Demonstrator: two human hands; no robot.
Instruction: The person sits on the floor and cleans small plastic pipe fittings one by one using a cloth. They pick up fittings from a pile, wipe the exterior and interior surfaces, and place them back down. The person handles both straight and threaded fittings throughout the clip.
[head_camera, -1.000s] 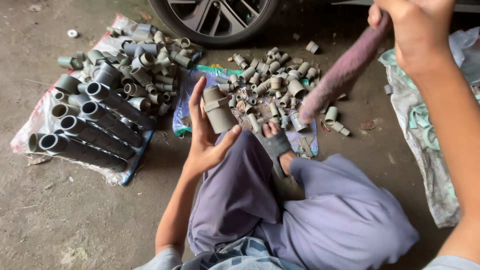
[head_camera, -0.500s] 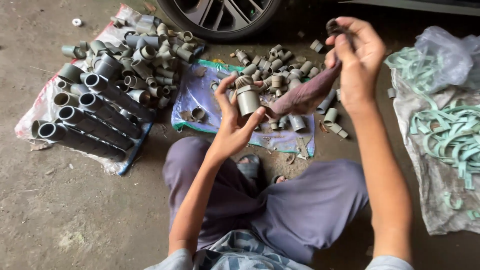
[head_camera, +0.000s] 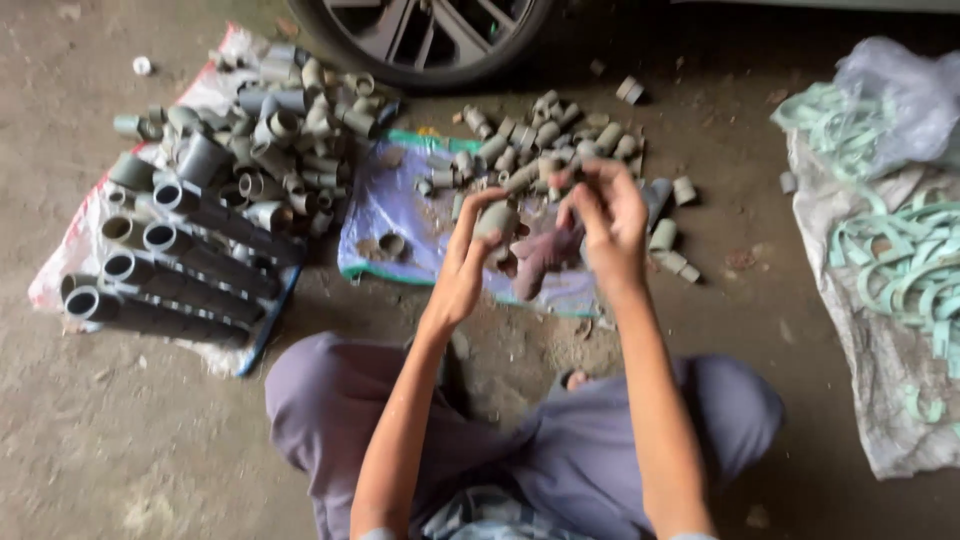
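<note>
Hands are meeting over the middle of the scene, above a blue plastic sheet (head_camera: 400, 225) spread on the concrete floor (head_camera: 120, 440). The left hand (head_camera: 465, 265) is gripping a short grey pipe fitting (head_camera: 497, 218), with fingers curled round its body and thumb pressing from the side. The right hand (head_camera: 605, 225) is closing its fingers on a reddish-brown rag (head_camera: 545, 258) (the picture is blurred, so how far the rag is reaching into the fitting is unclear), and the rag is touching the fitting's lower end. Behind the hands a heap of small grey fittings (head_camera: 540, 150) is lying on the sheet's far edge. To the left, longer grey pipes (head_camera: 170, 270) are lying side by side on a sack, below a jumble of elbows and sockets (head_camera: 270, 120). To the right, pale green curved clips (head_camera: 900, 270) are resting on a white sack. A car wheel (head_camera: 420, 35) is standing at the top.
</note>
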